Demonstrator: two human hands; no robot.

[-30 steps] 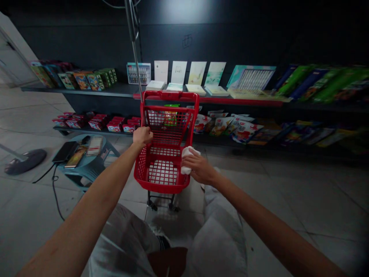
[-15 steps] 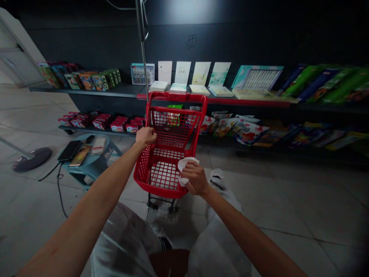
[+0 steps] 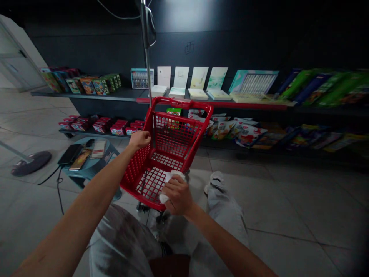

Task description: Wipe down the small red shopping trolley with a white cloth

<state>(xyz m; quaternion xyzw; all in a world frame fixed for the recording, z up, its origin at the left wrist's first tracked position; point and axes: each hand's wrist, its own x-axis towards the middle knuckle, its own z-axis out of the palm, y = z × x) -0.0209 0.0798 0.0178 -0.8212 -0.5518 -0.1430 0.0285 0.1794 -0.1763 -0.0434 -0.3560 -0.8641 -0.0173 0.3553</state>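
A small red wire shopping cart [image 3: 173, 134] stands on the tiled floor between my knees, turned a little to the left. My left hand [image 3: 140, 139] is closed round the cart's left rim. My right hand [image 3: 178, 196] is closed on a crumpled white cloth [image 3: 170, 180] and presses it against the cart's near right corner. My legs in light trousers and a white shoe [image 3: 215, 181] show below.
Dark shelves [image 3: 109, 93] along the back hold coloured boxes, white cards and packets. A teal stool [image 3: 95, 163] at the left carries phones. A fan base [image 3: 30, 162] and cable lie further left. A metal pole [image 3: 147, 69] rises behind the cart.
My right hand slid the cloth along the cart's right rim toward me, to the near corner. The cart swung so its near end points left. My left hand kept its grip.
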